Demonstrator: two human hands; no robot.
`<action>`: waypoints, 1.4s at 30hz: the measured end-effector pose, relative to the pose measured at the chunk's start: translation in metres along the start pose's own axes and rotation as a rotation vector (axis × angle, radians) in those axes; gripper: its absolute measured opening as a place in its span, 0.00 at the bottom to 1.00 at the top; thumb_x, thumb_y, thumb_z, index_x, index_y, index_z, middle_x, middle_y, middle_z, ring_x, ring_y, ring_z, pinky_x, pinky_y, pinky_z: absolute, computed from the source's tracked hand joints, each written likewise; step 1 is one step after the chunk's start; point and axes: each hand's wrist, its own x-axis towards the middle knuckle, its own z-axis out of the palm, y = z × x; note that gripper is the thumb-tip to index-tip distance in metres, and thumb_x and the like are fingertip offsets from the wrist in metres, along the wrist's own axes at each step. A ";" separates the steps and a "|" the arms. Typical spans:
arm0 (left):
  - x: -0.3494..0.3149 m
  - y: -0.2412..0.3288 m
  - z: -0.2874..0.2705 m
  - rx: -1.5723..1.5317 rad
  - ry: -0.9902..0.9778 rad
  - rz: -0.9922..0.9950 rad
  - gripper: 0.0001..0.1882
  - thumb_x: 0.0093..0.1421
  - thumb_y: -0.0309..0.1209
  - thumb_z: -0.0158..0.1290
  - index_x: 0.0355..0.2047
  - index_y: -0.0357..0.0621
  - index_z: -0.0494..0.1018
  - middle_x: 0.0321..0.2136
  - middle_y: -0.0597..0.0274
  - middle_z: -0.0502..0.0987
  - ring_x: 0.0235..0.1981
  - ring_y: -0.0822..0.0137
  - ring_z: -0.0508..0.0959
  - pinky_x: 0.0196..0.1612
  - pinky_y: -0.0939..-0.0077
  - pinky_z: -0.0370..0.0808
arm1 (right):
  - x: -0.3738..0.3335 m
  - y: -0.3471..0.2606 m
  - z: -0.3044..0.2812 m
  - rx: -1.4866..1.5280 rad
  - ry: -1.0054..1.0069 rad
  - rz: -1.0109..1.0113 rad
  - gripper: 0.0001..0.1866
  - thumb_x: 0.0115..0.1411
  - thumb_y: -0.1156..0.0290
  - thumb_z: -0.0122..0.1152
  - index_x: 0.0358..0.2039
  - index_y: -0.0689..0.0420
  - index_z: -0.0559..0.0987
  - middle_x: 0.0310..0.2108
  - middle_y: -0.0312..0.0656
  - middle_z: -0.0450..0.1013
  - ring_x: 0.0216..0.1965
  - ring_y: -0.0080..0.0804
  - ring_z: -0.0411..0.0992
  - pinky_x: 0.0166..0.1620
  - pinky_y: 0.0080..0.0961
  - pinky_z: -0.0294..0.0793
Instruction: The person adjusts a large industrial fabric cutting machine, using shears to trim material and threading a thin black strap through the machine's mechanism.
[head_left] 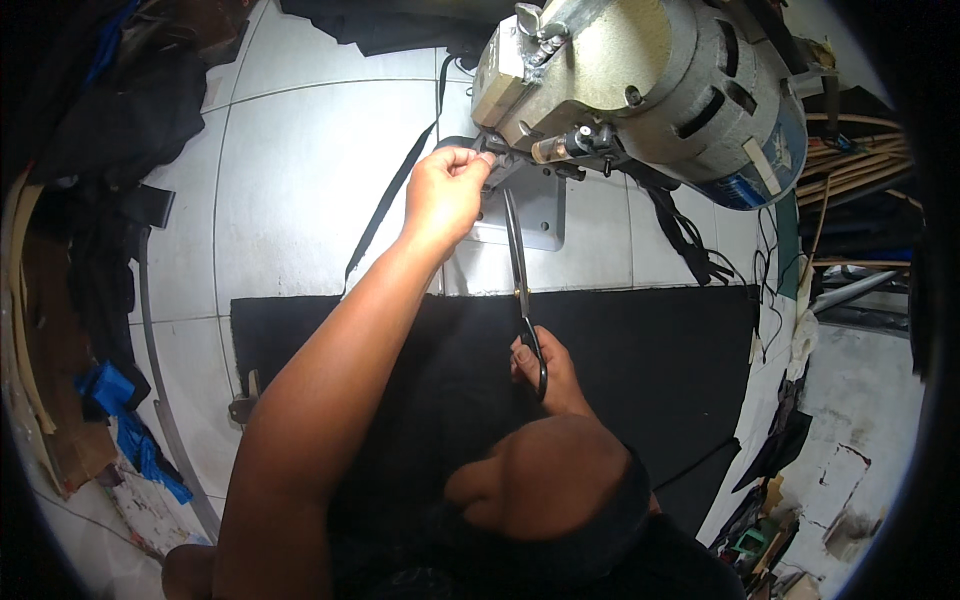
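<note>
My left hand reaches up to the grey machine, with thumb and fingers pinched together beside its small metal working parts. What sits between those fingertips is too small to make out. In my right hand is a pair of scissors with black handles, the long blades pointing away from me toward the machine's base plate. The blades look nearly closed, their tips just right of my left hand. Below them a large black cloth lies flat, with my right hand over it and my left forearm crossing it.
White tiles surround the machine. A thin black strap runs along its left side, and dark strips hang on its right. Black fabric heaps and blue scraps fill the left edge; a metal clamp-like piece touches the cloth.
</note>
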 end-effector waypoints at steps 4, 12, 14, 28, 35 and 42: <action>0.004 -0.005 -0.007 0.017 -0.008 0.045 0.12 0.58 0.36 0.57 0.35 0.38 0.77 0.25 0.69 0.74 0.26 0.78 0.68 0.31 0.82 0.67 | 0.007 -0.007 0.003 0.143 -0.064 -0.011 0.19 0.64 0.53 0.56 0.29 0.56 0.69 0.23 0.33 0.67 0.24 0.19 0.65 0.30 0.19 0.68; 0.009 -0.010 -0.019 0.267 0.018 0.173 0.12 0.58 0.34 0.57 0.33 0.37 0.76 0.25 0.67 0.74 0.28 0.76 0.70 0.34 0.79 0.69 | 0.015 -0.025 0.005 0.149 -0.112 -0.015 0.19 0.64 0.53 0.54 0.28 0.57 0.69 0.21 0.34 0.67 0.23 0.20 0.66 0.29 0.19 0.68; 0.008 -0.009 -0.016 0.279 0.022 0.188 0.11 0.58 0.34 0.57 0.33 0.37 0.76 0.25 0.67 0.74 0.28 0.76 0.70 0.34 0.79 0.69 | 0.017 -0.026 0.004 0.117 -0.083 -0.042 0.18 0.64 0.54 0.55 0.28 0.57 0.69 0.20 0.34 0.67 0.22 0.20 0.66 0.27 0.19 0.68; 0.008 -0.003 -0.025 0.311 -0.019 0.259 0.08 0.55 0.32 0.56 0.29 0.39 0.76 0.22 0.69 0.73 0.25 0.77 0.69 0.30 0.80 0.68 | 0.027 -0.033 0.008 -0.048 0.060 0.068 0.20 0.61 0.52 0.60 0.26 0.56 0.70 0.15 0.33 0.66 0.16 0.18 0.65 0.21 0.17 0.65; 0.010 0.012 -0.050 0.405 0.000 0.241 0.07 0.51 0.31 0.55 0.24 0.40 0.73 0.19 0.72 0.69 0.22 0.79 0.66 0.27 0.82 0.66 | 0.027 -0.013 0.007 -0.002 0.119 0.091 0.19 0.61 0.54 0.61 0.27 0.57 0.70 0.16 0.32 0.65 0.18 0.18 0.65 0.21 0.17 0.66; 0.001 0.021 -0.067 0.612 0.036 0.370 0.08 0.49 0.31 0.55 0.21 0.38 0.71 0.22 0.64 0.71 0.23 0.72 0.69 0.30 0.77 0.68 | 0.008 0.008 0.000 -0.212 0.100 0.090 0.18 0.61 0.55 0.61 0.29 0.56 0.70 0.18 0.28 0.65 0.19 0.15 0.63 0.23 0.16 0.64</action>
